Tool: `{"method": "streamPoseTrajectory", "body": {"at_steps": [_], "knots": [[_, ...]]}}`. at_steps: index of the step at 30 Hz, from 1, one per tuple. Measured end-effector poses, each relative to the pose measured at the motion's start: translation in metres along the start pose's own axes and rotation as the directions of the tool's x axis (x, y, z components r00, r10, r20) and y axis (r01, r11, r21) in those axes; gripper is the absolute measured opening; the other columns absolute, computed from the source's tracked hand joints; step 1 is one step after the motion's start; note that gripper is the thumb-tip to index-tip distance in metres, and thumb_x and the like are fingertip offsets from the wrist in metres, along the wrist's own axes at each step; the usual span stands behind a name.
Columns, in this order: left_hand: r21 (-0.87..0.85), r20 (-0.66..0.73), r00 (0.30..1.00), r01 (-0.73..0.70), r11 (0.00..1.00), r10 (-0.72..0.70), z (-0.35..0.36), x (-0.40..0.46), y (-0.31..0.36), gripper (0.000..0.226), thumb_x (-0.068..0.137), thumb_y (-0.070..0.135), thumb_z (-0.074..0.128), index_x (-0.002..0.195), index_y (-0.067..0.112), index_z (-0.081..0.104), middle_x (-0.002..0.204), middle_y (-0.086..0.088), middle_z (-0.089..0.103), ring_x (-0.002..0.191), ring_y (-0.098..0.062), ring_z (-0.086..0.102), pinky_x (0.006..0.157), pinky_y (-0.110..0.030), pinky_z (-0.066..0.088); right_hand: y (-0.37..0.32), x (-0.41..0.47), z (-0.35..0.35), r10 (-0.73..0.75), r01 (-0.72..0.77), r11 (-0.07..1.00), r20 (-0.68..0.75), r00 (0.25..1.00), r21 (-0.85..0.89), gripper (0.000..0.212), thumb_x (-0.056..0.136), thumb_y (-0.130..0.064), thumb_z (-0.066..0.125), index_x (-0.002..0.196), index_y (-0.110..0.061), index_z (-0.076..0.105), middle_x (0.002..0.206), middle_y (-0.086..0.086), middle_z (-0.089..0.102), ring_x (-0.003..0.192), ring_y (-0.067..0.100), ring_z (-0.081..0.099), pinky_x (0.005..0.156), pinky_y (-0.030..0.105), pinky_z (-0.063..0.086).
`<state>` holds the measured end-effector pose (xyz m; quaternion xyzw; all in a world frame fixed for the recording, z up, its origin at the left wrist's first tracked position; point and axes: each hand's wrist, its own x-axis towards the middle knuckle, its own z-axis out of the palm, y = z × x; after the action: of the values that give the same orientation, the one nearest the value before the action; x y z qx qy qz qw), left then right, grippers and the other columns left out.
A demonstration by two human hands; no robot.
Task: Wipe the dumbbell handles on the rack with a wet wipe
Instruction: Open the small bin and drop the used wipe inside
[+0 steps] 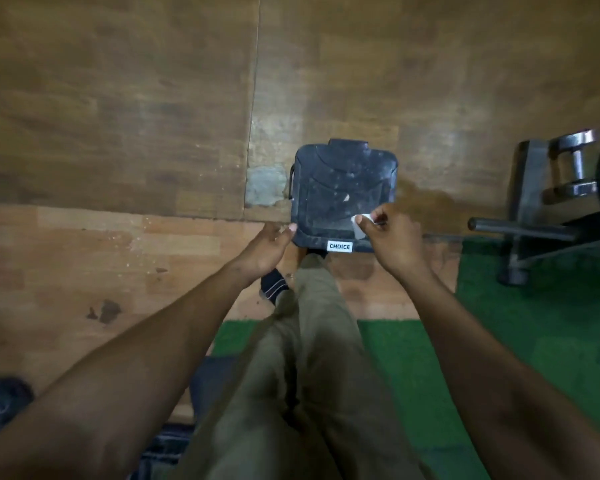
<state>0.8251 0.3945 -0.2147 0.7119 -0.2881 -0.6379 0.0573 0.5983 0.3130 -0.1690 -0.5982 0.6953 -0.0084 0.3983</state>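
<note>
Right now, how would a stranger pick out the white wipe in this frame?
Find the dusty black square plastic bin with the white CHOICE label, standing on the brown wooden floor. At its near right corner, the right hand pinches a small white wipe, the only pale scrap there.

Wood-look floor (118, 254) fills frame. Dark square bin (343, 192) with CHOICE label stands at centre. Green mat (534, 323) covers lower right. Metal rack (530, 202) stands at right edge, foot on mat.
</note>
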Motion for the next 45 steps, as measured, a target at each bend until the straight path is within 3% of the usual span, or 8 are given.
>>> {"method": "streamPoseTrajectory", "body": {"at_steps": [2, 8, 17, 24, 28, 31, 35, 45], "knots": [[-0.072, 0.018, 0.999, 0.042, 0.997, -0.041, 0.014, 0.027, -0.003, 0.040, 0.112, 0.042, 0.032, 0.133, 0.015, 0.052, 0.125, 0.009, 0.046, 0.121, -0.009, 0.037, 0.082, -0.016, 0.034, 0.025, 0.012, 0.023, 0.031, -0.031, 0.999, -0.009, 0.999, 0.012, 0.031, 0.087, -0.048, 0.069, 0.085, -0.018, 0.063, 0.086, 0.000, 0.071, 0.086, 0.020, 0.066, 0.071, 0.032, 0.044], [-0.246, 0.042, 0.984, 0.179, 0.952, -0.174, 0.047, 0.115, -0.031, 0.066, 0.110, 0.055, 0.028, 0.162, 0.014, 0.026, 0.163, 0.000, 0.033, 0.152, -0.020, 0.030, 0.104, -0.026, 0.024, 0.096, 0.034, 0.079, 0.088, -0.089, 0.993, 0.019, 0.996, 0.071, 0.031, 0.088, -0.049, 0.067, 0.084, -0.018, 0.061, 0.076, -0.006, 0.064, 0.077, 0.014, 0.061, 0.068, 0.032, 0.041], [-0.477, 0.048, 0.954, 0.282, 0.832, -0.296, 0.077, 0.142, -0.028, 0.072, 0.105, 0.067, 0.025, 0.160, 0.022, 0.032, 0.166, -0.001, 0.033, 0.151, -0.024, 0.033, 0.120, -0.041, 0.021, 0.126, 0.023, 0.088, 0.040, -0.042, 0.999, 0.071, 0.997, 0.026, 0.030, 0.091, -0.045, 0.066, 0.084, -0.017, 0.058, 0.079, -0.003, 0.065, 0.076, 0.016, 0.060, 0.067, 0.029, 0.037], [-0.520, 0.003, 0.961, 0.238, 0.821, -0.277, 0.084, 0.123, -0.014, 0.078, 0.102, 0.072, 0.029, 0.160, 0.020, 0.032, 0.161, -0.003, 0.041, 0.145, -0.027, 0.040, 0.118, -0.045, 0.024, 0.117, 0.015, 0.065, -0.027, 0.024, 0.996, 0.030, 0.999, 0.087, 0.028, 0.091, -0.040, 0.069, 0.086, -0.014, 0.061, 0.080, 0.000, 0.066, 0.077, 0.019, 0.062, 0.068, 0.035, 0.045], [-0.489, -0.149, 0.974, 0.078, 0.869, -0.172, 0.078, 0.125, -0.011, 0.091, 0.084, 0.090, 0.041, 0.149, 0.027, 0.046, 0.147, 0.004, 0.057, 0.135, -0.020, 0.053, 0.116, -0.051, 0.036, 0.107, 0.005, 0.055, -0.027, 0.017, 0.990, 0.075, 0.997, 0.140, 0.028, 0.094, -0.040, 0.065, 0.087, -0.013, 0.059, 0.075, -0.003, 0.061, 0.073, 0.013, 0.058, 0.058, 0.019, 0.037], [-0.533, -0.203, 0.977, -0.058, 0.844, -0.061, 0.063, 0.098, 0.031, 0.048, 0.105, 0.065, 0.031, 0.115, 0.034, 0.066, 0.102, 0.018, 0.077, 0.099, 0.000, 0.071, 0.087, -0.025, 0.054, 0.098, -0.001, 0.052, -0.017, 0.005, 0.988, 0.081, 0.997, 0.155, 0.029, 0.095, -0.043, 0.063, 0.086, -0.017, 0.058, 0.076, -0.007, 0.062, 0.070, 0.002, 0.057, 0.056, 0.017, 0.036], [-0.548, -0.248, 0.965, -0.213, 0.809, 0.086, 0.045, 0.078, 0.068, 0.048, 0.112, 0.049, 0.021, 0.109, 0.031, 0.065, 0.085, 0.020, 0.077, 0.082, 0.007, 0.071, 0.062, -0.012, 0.053, 0.089, -0.002, 0.055, -0.018, 0.007, 0.986, 0.060, 0.998, 0.169, 0.028, 0.093, -0.046, 0.064, 0.084, -0.021, 0.057, 0.076, -0.006, 0.064, 0.075, 0.007, 0.061, 0.062, 0.029, 0.044], [-0.578, -0.241, 0.964, -0.237, 0.781, 0.114, 0.021, 0.087, 0.085, 0.066, 0.104, 0.068, 0.028, 0.140, 0.023, 0.061, 0.121, -0.001, 0.075, 0.116, -0.015, 0.068, 0.103, -0.042, 0.048, 0.076, 0.022, 0.051, -0.048, 0.077, 0.988, -0.214, 0.976, 0.131, 0.027, 0.094, -0.029, 0.063, 0.119, -0.022, 0.056, 0.119, 0.000, 0.057, 0.104, 0.015, 0.056, 0.087, 0.033, 0.046]]}}
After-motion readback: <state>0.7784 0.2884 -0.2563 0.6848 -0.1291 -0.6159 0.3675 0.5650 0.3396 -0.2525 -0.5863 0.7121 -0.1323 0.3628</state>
